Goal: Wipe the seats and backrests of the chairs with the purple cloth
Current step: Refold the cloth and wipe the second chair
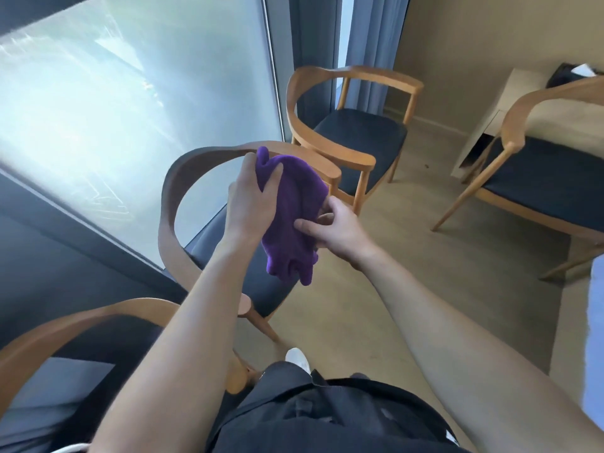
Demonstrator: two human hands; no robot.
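Plainly, the purple cloth was up in the air and not on any chair. It hung bunched between both hands, above the dark seat of the nearest chair and just in front of that chair's curved wooden backrest, touching neither as far as could be told. The left hand gripped the cloth's upper part, its fingers curled behind the fold and the thumb laid across the front. The right hand pinched the lower right side, thumb and fingers closed on the fabric. The cloth looked soft, light and limp, drooping in lobes below the hands, so it would likely take any shape given it and add no real weight. A dry grip should hold it without slipping, though a loose corner could trail and catch on an armrest. By my judgement it would wipe best wadded or folded into a flat pad under one palm, edges tucked in, rather than dangled by a corner. A second chair stood at the lower left, a third chair by the curtain and a fourth chair at the right, all on the floor near the big window. No wiping contact was visible at this moment.
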